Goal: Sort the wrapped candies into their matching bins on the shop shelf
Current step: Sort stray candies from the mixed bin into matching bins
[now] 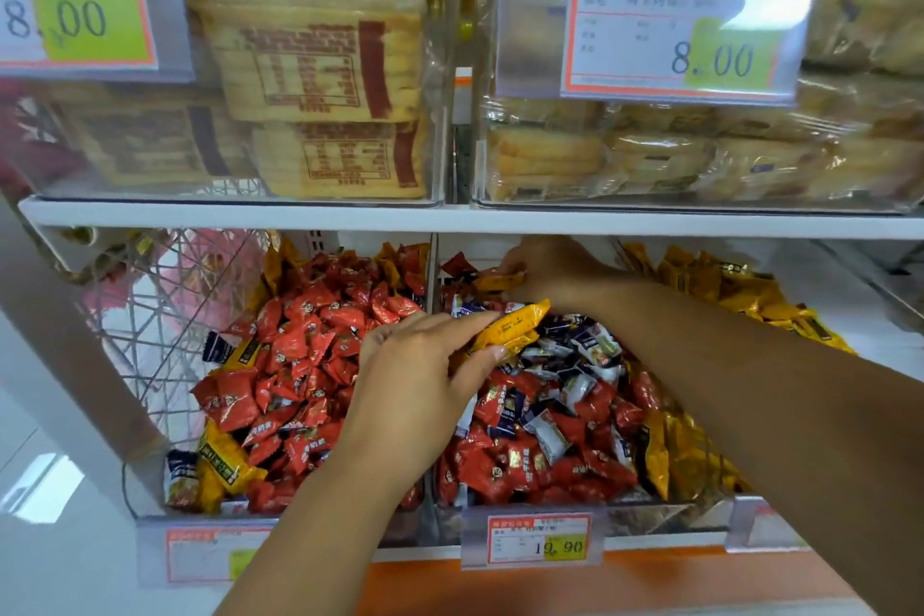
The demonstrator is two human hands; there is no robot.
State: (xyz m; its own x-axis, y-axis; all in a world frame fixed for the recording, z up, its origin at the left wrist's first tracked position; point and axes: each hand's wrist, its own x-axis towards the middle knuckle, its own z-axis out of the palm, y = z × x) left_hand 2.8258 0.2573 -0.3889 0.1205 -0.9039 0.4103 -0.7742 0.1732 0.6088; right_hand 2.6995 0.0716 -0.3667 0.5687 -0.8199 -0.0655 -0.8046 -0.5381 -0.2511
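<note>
Shop shelving fills the view, with the white shelf board [250,215] hanging low just above the right hand [542,268]. That hand reaches to the back of the mixed middle bin [665,513] and seems to pinch a second yellow candy [497,281], though its fingertips are partly hidden. Nearer the person, the left hand [420,365] pinches a yellow candy [510,330] by one end between thumb and fingers, directly over the mixed pile. The hands are apart. The matching yellow heap [725,285] lies beyond the right forearm, so carrying the left hand's candy there means crossing that arm; a bump would likely shake the slick wrapper loose into the pile below. Withdrawing the right hand carelessly could scrape its knuckles on the board or drag red and blue pieces along.
</note>
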